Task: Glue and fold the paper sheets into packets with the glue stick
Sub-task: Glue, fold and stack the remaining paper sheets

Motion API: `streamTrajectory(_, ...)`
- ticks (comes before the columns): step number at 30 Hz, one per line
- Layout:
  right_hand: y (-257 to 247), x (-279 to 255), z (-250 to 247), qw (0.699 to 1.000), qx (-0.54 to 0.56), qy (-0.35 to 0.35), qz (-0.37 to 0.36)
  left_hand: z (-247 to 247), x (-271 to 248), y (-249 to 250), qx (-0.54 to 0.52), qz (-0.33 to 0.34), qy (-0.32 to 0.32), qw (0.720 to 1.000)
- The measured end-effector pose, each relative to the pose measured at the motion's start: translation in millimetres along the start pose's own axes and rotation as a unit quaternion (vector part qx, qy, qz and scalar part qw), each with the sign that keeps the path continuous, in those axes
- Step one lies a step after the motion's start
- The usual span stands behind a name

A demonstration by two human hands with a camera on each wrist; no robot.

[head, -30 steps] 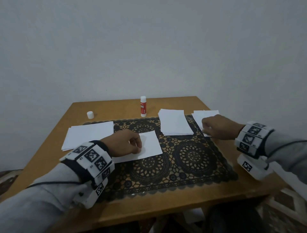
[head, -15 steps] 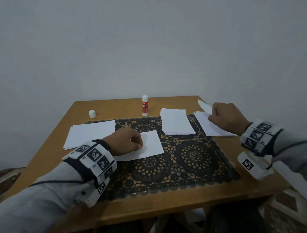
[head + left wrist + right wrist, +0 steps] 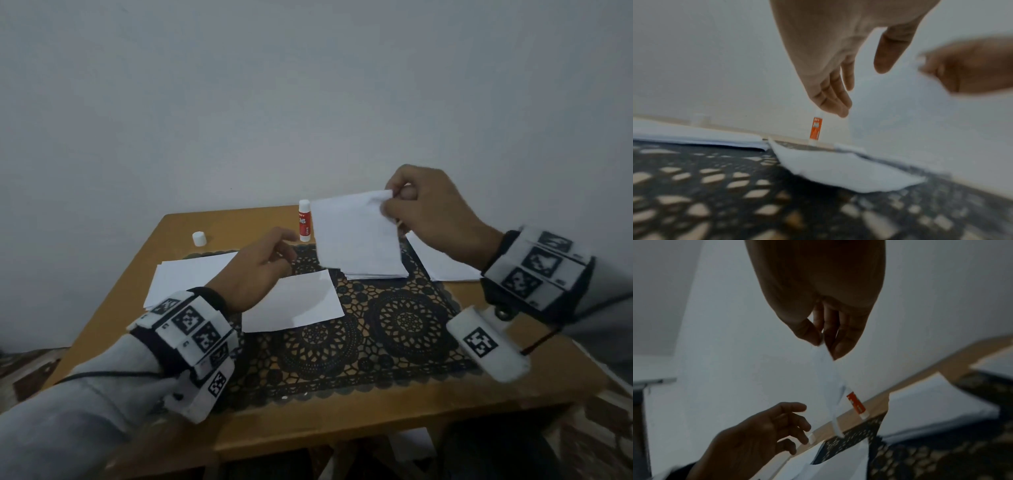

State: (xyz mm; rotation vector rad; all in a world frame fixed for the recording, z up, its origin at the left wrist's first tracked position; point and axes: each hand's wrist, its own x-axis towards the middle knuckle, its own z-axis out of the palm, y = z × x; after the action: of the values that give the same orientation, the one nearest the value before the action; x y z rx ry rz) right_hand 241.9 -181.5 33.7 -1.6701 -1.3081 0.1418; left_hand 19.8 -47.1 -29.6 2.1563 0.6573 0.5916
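Glue stick (image 3: 304,221) behind mat (image 3: 394,329), cap (image 3: 199,238) left, paper stack (image 3: 380,270) right.

White rectangular paper sheet (image 3: 356,233) is up in the air over the table, hanging roughly vertical, pinched at its top right corner, slightly crumpled there. Second white sheet (image 3: 294,301) lies flat on the black lace mat, skewed a bit. Neat stack of white sheets (image 3: 376,272) sits on the mat behind it. Another white pile (image 3: 191,275) at the left, one more (image 3: 442,263) at the right. Red-and-white glue stick (image 3: 304,221) stands upright at the far edge, uncapped; small white cap (image 3: 199,238) sits well to its left.
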Motion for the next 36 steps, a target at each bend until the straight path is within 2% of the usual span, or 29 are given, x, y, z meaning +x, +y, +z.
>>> streamTrajectory(2, 1.2, 3.9, 12.4, 0.995, 0.067, -0.045, 0.059, -5.3, -4.1, 6.7, -0.095, -0.025, 0.022, 0.995)
streamTrajectory(5, 2.7, 10.3, 29.7, 0.976, 0.157, -0.083, 0.125, -9.9, -4.1, 14.9, -0.144, -0.077, 0.036, 0.986)
streamTrajectory(9, 6.0, 14.0, 43.7, 0.951, 0.222, -0.122, 0.176, -16.0, 3.4, 6.2, -0.056, -0.14, 0.081, 0.985)
streamTrajectory(11, 6.7, 15.4, 46.5, 0.944, 0.237, -0.136, 0.185, -20.0, 4.8, 0.5, -0.025, -0.171, 0.077, 0.982)
streamTrajectory(15, 9.0, 17.0, 46.8, 0.924, 0.285, -0.161, 0.199, -23.9, 3.9, -3.6, -0.129, -0.201, 0.028, 0.971)
streamTrajectory(19, 16.9, 18.0, 49.2, 0.91, 0.303, -0.171, 0.226, -25.8, 2.3, -7.3, -0.148, -0.188, 0.04, 0.97)
streamTrajectory(21, 20.5, 17.8, 49.9, 0.907, 0.305, -0.171, 0.233, -27.1, 2.8, -7.8, -0.181, -0.203, 0.042, 0.961)
streamTrajectory(25, 26.3, 16.8, 49.2, 0.899, 0.318, -0.171, 0.246, -25.9, 1.2, -9.5, -0.227, -0.258, 0.002, 0.939)
streamTrajectory(29, 29.3, 16.9, 49.2, 0.901, 0.306, -0.165, 0.258, -24.1, -0.9, -9.5, -0.253, -0.261, -0.021, 0.931)
streamTrajectory(32, 32.4, 15.9, 50.1, 0.902, 0.298, -0.165, 0.267, -22.7, -2.0, -8.0, -0.3, -0.255, -0.013, 0.919)
streamTrajectory(36, 35.1, 13.9, 52.9, 0.907, 0.266, -0.166, 0.28, -23.8, -4.0, -9.3, -0.267, -0.245, 0.031, 0.931)
